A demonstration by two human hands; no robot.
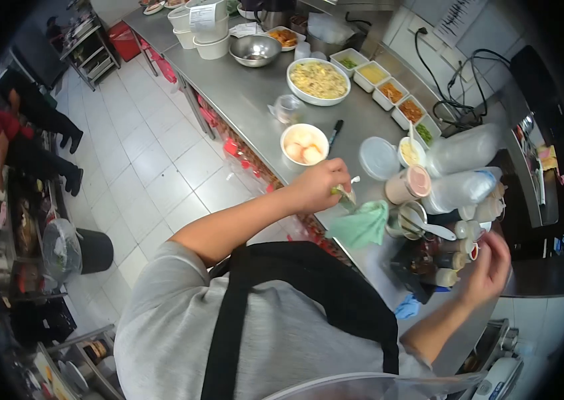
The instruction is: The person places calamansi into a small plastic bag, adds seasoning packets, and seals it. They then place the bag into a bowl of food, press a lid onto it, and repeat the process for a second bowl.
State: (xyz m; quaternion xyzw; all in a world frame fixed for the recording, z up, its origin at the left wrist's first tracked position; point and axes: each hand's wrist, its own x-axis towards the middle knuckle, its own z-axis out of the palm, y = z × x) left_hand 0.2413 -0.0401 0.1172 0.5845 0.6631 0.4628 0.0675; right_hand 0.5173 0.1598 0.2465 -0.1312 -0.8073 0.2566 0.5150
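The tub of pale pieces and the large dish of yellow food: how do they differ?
The dish is wider, the tub narrower. The dish holds yellow food, the tub pale rounded pieces with some orange tint. The tub stands nearer the left hand, the dish farther away. Both are round, white and open.

a commercial kitchen, judging by the steel counter [225, 97], food containers [383, 102] and black apron [322, 263].

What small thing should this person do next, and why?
Perhaps the right hand should grasp one of the capped bottles and lift it clear: its fingers are already beside them, and the white bowl stands uncovered with food inside, near the left hand, as if awaiting seasoning.
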